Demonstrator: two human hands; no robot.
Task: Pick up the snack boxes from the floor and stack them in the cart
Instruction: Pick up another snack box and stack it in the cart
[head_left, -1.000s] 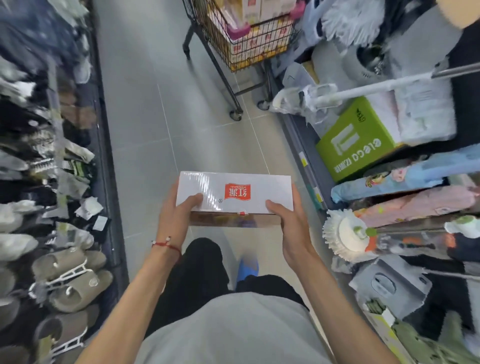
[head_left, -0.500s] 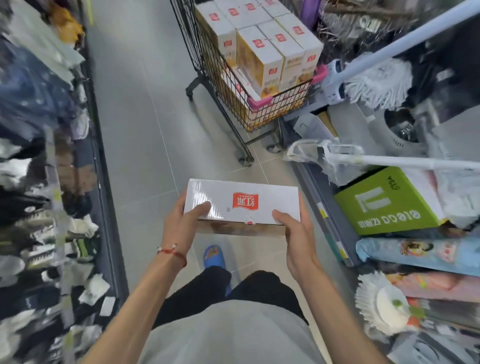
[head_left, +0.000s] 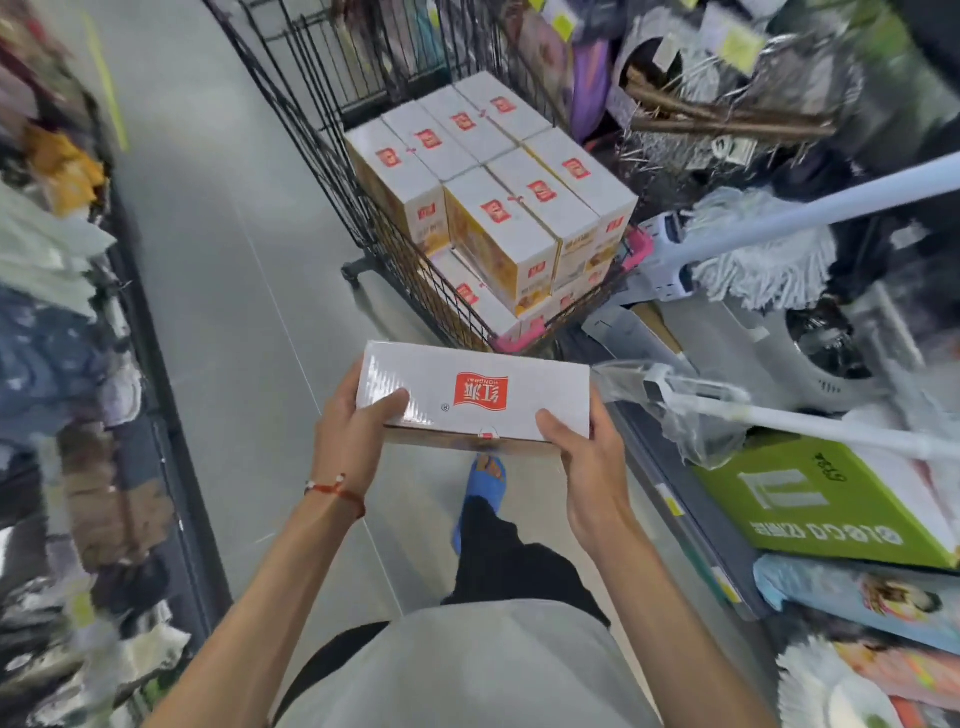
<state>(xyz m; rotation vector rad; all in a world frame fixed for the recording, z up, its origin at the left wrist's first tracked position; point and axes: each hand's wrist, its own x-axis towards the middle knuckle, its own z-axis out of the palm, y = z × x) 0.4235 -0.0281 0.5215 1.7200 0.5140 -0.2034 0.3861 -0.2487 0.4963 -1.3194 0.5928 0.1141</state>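
Left hand (head_left: 353, 441) grips the snack box (head_left: 478, 395) at its left end, thumb on top, fingers round the side. Right hand (head_left: 592, 467) grips the right end the same way, both arms stretched forward. The box is level, in the air, just short of the cart (head_left: 322, 130)'s near edge. Stacked boxes (head_left: 493, 197) fill the cart's near end. Versus 0.5 s ago: same grip, cart closer.

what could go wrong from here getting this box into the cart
The snack box is held only along its near edge by the left hand and right hand, so it may tip forward going over the cart rim.
The stacked boxes already stand above the cart's near rim; one more on top might slide off.
The plastic-wrapped mop handle juts beside the box's right end and could snag it.
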